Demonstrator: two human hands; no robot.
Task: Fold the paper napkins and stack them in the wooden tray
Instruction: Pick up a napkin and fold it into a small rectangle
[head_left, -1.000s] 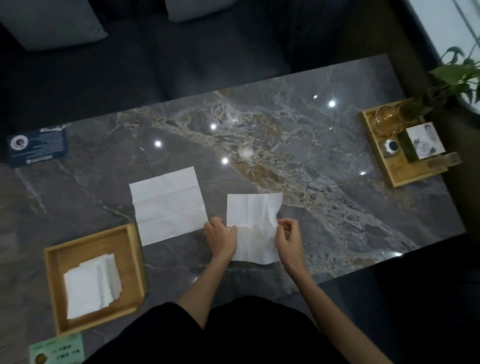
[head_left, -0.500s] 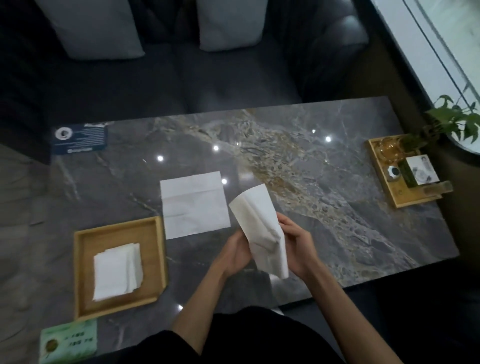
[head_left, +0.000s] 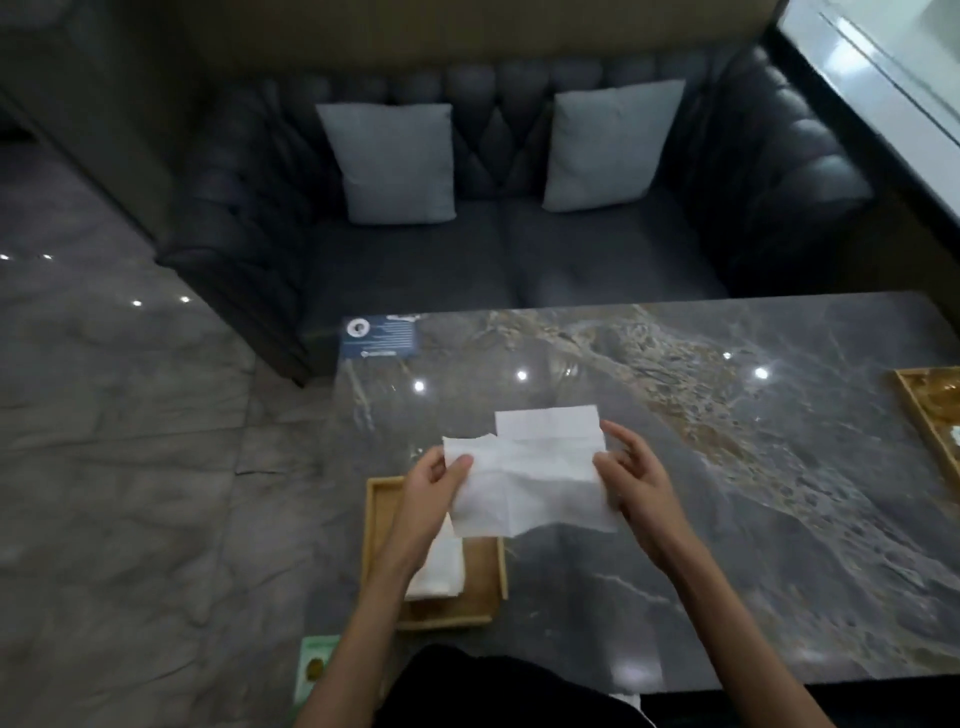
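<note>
I hold a folded white paper napkin (head_left: 530, 491) in the air between both hands, above the marble table. My left hand (head_left: 434, 488) pinches its left edge and my right hand (head_left: 631, 475) pinches its right edge. Behind it, a second napkin (head_left: 548, 425) lies flat on the table, mostly hidden. The wooden tray (head_left: 480, 587) sits below my left forearm at the table's left end. It holds a stack of folded napkins (head_left: 439, 569), partly covered by my arm and the held napkin.
A dark blue card (head_left: 382, 336) lies at the table's far left corner. A second wooden tray (head_left: 924, 415) with glassware is at the right edge. A green card (head_left: 314, 670) lies by the near left corner. A dark sofa with two grey cushions (head_left: 395, 161) stands behind the table.
The napkin went from flat on the table to lifted and held spread between both hands, now over the wooden tray's edge. The camera view has swung up and left.
</note>
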